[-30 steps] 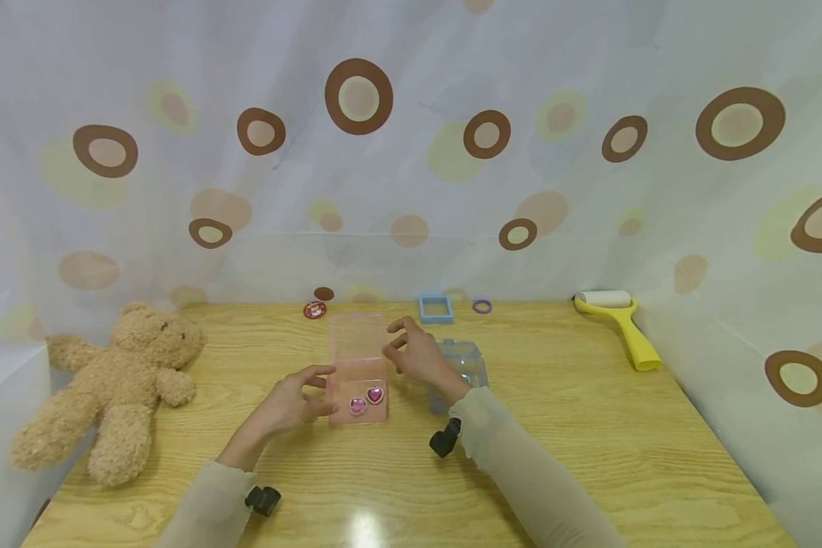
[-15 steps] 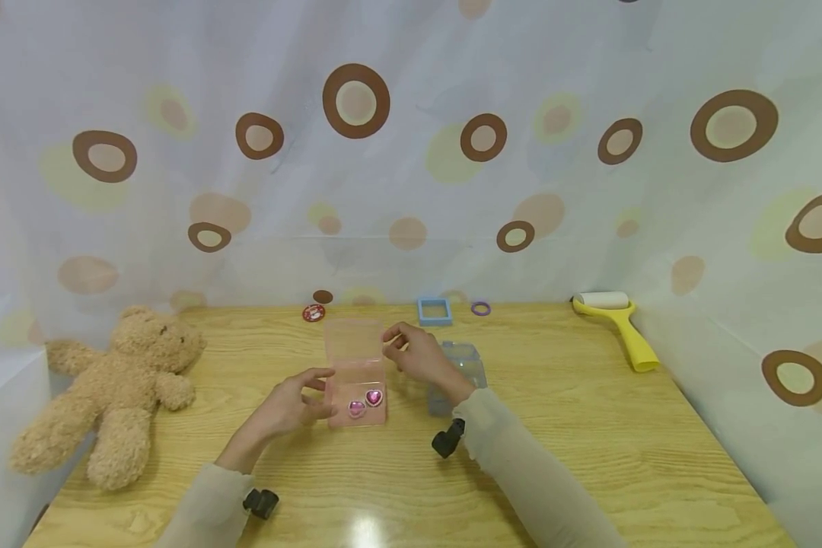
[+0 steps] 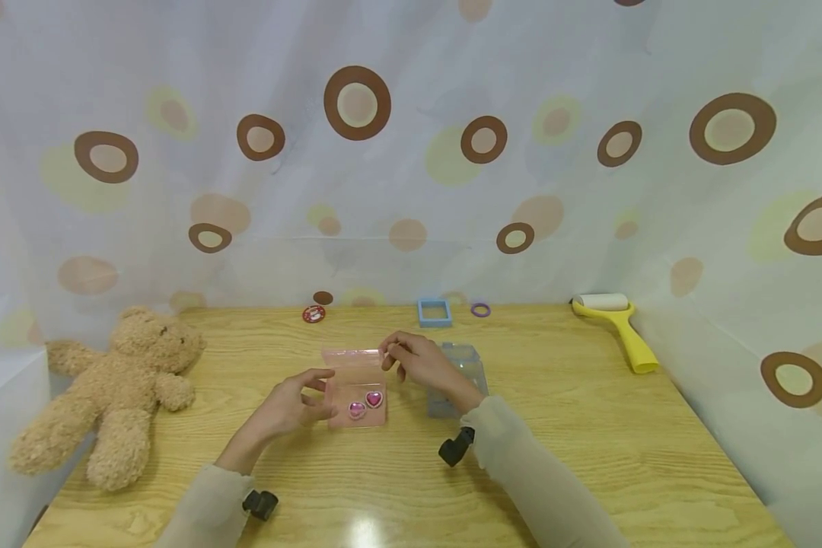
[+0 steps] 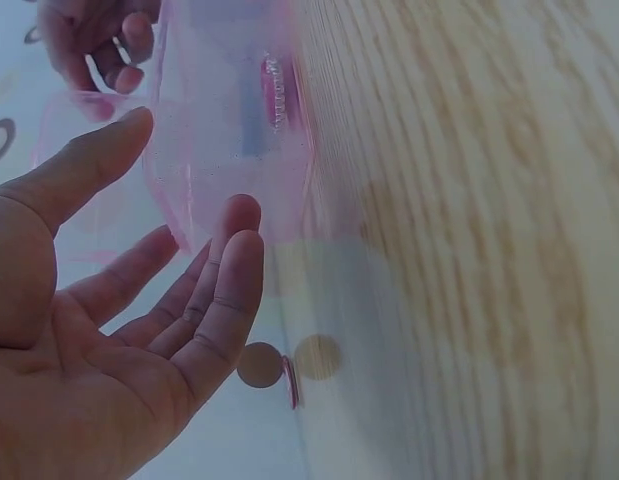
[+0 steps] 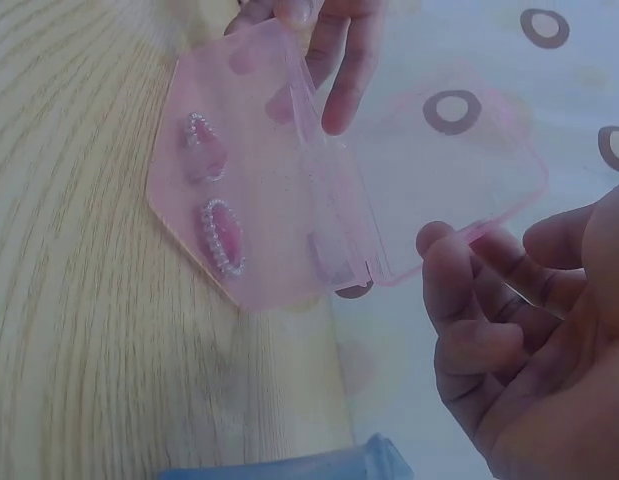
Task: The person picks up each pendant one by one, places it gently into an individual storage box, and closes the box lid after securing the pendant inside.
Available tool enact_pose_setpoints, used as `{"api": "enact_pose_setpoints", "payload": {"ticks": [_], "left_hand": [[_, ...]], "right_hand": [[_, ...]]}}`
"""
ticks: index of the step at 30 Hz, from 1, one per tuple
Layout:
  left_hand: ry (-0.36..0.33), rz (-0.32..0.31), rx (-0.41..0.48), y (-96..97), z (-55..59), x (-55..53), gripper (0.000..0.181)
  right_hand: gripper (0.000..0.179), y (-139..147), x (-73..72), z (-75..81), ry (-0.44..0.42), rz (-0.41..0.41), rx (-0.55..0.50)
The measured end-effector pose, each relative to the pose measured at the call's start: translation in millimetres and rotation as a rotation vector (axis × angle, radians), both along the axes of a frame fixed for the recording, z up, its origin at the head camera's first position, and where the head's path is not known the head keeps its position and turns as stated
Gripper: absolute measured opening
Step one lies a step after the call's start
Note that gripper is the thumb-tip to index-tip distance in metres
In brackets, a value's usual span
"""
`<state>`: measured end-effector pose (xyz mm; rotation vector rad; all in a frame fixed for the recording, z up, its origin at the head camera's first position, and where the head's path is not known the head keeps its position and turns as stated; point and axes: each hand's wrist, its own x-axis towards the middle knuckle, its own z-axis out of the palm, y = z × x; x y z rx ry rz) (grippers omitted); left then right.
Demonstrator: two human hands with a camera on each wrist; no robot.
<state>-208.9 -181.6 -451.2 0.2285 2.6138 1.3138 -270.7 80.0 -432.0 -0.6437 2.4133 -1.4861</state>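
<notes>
A translucent pink plastic case (image 3: 377,419) stands on the wooden table with its hinged lid (image 3: 349,356) raised at a slant. Two pink gems with pearly rims lie inside, one heart-shaped gem (image 3: 374,399) and one rounder-looking gem (image 3: 357,410). At the case's left side is my left hand (image 3: 291,403), thumb and fingers spread loosely around the edge without gripping. My right hand (image 3: 421,361) has bent fingers at the lid's right edge; in the right wrist view a fingertip (image 5: 435,237) touches that edge, while the thumb stays apart. Exact left-hand contact is unclear.
A translucent bluish-grey case (image 3: 471,373) sits partly behind the right wrist. Along the back lie a red badge (image 3: 313,313), a blue square frame (image 3: 434,313) and a purple ring (image 3: 480,310). A teddy bear (image 3: 119,388) lies left, a yellow-handled lint roller (image 3: 619,327) right.
The case's lid has swung from laid back to a steeper slant toward the front. My right hand has come slightly nearer with it. The left hand has stayed in place.
</notes>
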Motion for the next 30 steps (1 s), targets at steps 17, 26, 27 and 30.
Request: {"api": "enact_pose_setpoints", "payload": {"ticks": [17, 26, 27, 30], "left_hand": [[0.024, 0.016, 0.007, -2.1, -1.6, 1.2, 0.059], [0.042, -0.028, 0.046, -4.7, -2.7, 1.5, 0.081], [0.038, -0.029, 0.044, -5.2, -3.0, 1.4, 0.081], [0.015, -0.027, 0.046, -7.0, -4.2, 0.3, 0.081]], "right_hand": [[0.015, 6.3, 8.2, 0.9, 0.032, 0.111, 0.136], [0.019, 5.4, 9.4, -3.5, 0.072, 0.141, 0.227], [0.02, 5.0, 9.0, -4.6, 0.089, 0.141, 0.243], [0.02, 3.7, 7.7, -6.8, 0.147, 0.143, 0.293]]}}
